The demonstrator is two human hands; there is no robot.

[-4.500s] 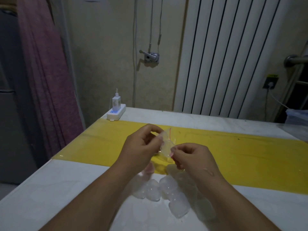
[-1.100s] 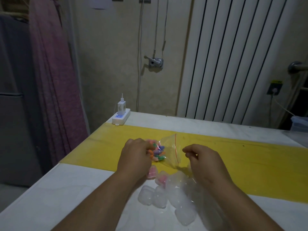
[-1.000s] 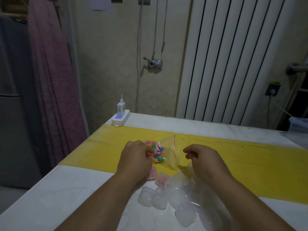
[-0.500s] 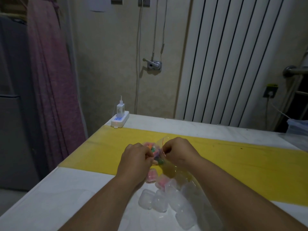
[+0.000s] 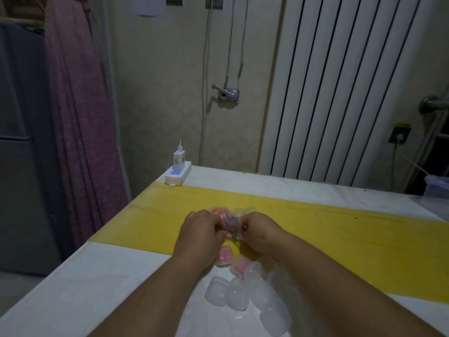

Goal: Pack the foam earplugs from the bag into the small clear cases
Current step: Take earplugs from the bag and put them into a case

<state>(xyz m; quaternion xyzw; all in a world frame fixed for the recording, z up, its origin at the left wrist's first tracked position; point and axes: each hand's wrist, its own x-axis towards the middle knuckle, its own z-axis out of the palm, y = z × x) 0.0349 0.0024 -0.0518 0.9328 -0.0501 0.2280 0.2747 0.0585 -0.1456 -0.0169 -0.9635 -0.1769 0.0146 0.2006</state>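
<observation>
A small clear zip bag (image 5: 229, 218) of coloured foam earplugs sits between my two hands above the yellow strip. My left hand (image 5: 201, 233) grips its left side. My right hand (image 5: 258, 233) pinches the bag's mouth on the right. Both hands hide most of the bag; only blurred pink and purple earplugs show. Two small clear cases with pink earplugs inside (image 5: 224, 256) lie just below my hands. Several empty clear cases (image 5: 239, 294) lie in a cluster nearer me on the white table (image 5: 85, 288).
A yellow strip (image 5: 340, 229) crosses the table. A white power strip with a charger (image 5: 177, 172) stands at the far left corner. A clear container (image 5: 437, 187) sits at the far right edge. A purple curtain (image 5: 77, 117) hangs left; a radiator (image 5: 340, 81) stands behind.
My right hand has moved left from beside the bag to its mouth and now pinches it. The bag is bunched tighter between both hands. My left hand has stayed on the bag.
</observation>
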